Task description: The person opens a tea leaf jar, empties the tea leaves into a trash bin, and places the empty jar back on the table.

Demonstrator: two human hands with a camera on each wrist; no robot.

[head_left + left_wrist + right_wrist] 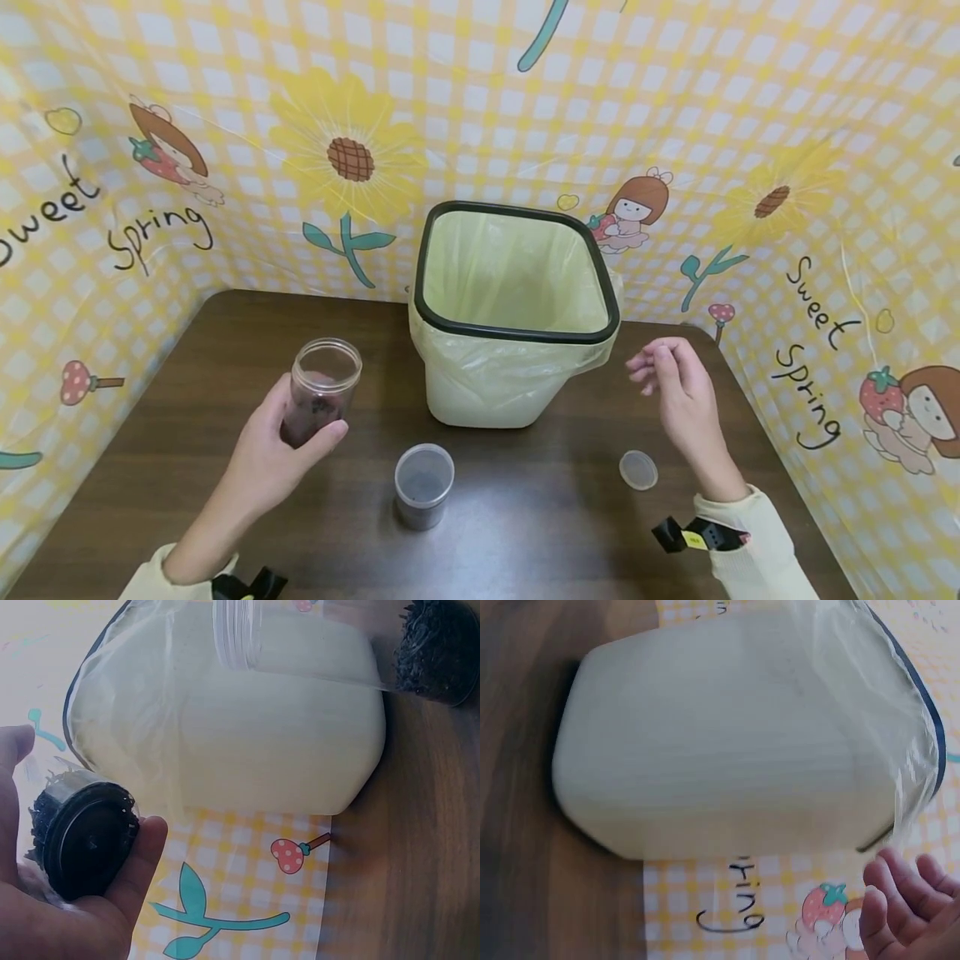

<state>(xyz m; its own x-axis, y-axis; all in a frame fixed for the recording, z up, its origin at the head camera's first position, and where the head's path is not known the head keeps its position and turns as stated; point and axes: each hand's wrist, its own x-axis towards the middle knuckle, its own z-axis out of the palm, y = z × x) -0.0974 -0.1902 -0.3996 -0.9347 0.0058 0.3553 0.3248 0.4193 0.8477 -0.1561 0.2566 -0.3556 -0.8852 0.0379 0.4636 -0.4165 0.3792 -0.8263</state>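
Note:
My left hand (pixel 273 454) grips an uncapped clear jar (pixel 327 367), with the thumb on its near side. Dark, dry-looking shreds (pixel 39 832) sit in the bottom of that jar, and the left wrist view shows its round base. A second clear jar (pixel 423 492) stands upright on the table, in front of the bin; dark shreds (pixel 435 652) fill its bottom in the left wrist view. Beside the bin's right side, my right hand (pixel 682 396) is held in the air with loosely bent fingers and nothing in them. Below that hand lies a round translucent lid (pixel 638 470).
A pale bin (pixel 487 396) with a black rim (pixel 517 333) and a thin liner bag (pixel 517 271) stands at the table's back middle. The brown wooden table (pixel 555 533) is bounded by a yellow checked cloth (pixel 480 108) behind and at both sides.

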